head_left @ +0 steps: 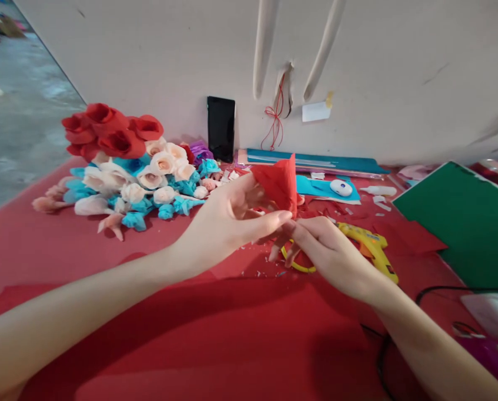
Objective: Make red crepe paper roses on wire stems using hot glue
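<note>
Red crepe paper (280,181), curved into a flared cup, stands up between my hands above the table. My left hand (236,214) is closed round it, with the thumb pressed near its lower tip. At that tip, the thumb and fingers of my right hand (326,242) pinch together; the fingers partly hide the paper's bottom end. Just beyond my right hand lies a yellow glue gun (374,248). A yellow ring-shaped thing (303,268) shows below the fingers. Flat red paper (215,328) spreads under my forearms.
Finished paper flowers in red (119,143), cream (164,162) and blue (134,220) are piled at the left. A black phone (221,128) leans on the wall. A green board (466,223) stands right, near a black cable (441,288). A white oval device (341,188) lies behind.
</note>
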Tool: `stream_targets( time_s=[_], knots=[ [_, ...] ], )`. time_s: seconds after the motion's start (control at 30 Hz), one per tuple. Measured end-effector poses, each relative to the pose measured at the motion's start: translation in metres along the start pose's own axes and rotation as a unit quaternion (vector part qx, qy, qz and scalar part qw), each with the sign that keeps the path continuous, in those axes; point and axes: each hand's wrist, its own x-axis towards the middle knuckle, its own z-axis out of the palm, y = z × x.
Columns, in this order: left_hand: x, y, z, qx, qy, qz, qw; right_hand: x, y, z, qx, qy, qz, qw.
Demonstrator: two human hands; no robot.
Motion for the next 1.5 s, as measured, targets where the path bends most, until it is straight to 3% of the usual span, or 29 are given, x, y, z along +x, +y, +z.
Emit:
stream_targets(
  time_s=[0.4, 0.67, 0.73, 0.83, 0.93, 1.07, 1.17, 1.23, 1.37, 1.5],
  knots=[
    [-0.003, -0.005, 0.001, -0.108, -0.003, -0.018, 0.994, -0.01, -0.006, 0.01, -0.049, 0.018, -0.002, 0.999],
    [-0.001, -0.004, -0.002, -0.029, -0.048, 0.019, 0.998, -0.007, -0.005, 0.008, 0.007, 0.012, -0.016, 1.0],
    [0.0, -0.006, -0.001, -0.002, -0.021, 0.024, 0.999, -0.007, -0.005, 0.008, -0.016, 0.025, -0.018, 0.999],
    [-0.002, -0.011, 0.0, 0.067, 0.095, 0.054, 0.992, -0.006, -0.004, 0.009, -0.062, 0.066, -0.016, 0.996],
    [-0.003, -0.016, 0.001, 0.127, 0.182, 0.12, 0.967, -0.005, -0.003, 0.009, -0.09, 0.075, -0.005, 0.993],
    [-0.003, -0.017, -0.002, 0.154, 0.204, 0.221, 0.941, -0.005, -0.004, 0.009, -0.104, 0.077, 0.012, 0.992],
    [0.0, -0.011, -0.01, 0.211, 0.227, 0.337, 0.889, -0.006, -0.004, 0.009, -0.105, 0.075, 0.02, 0.991],
    [0.001, -0.007, -0.016, 0.315, 0.203, 0.394, 0.84, -0.006, -0.004, 0.008, -0.112, 0.063, 0.03, 0.991],
    [-0.002, -0.005, -0.02, 0.525, 0.048, 0.377, 0.762, -0.007, -0.004, 0.009, -0.162, 0.05, 0.042, 0.985],
    [-0.004, -0.008, -0.017, 0.555, 0.004, 0.379, 0.74, -0.006, -0.006, 0.01, -0.209, 0.047, 0.047, 0.976]
  ],
)
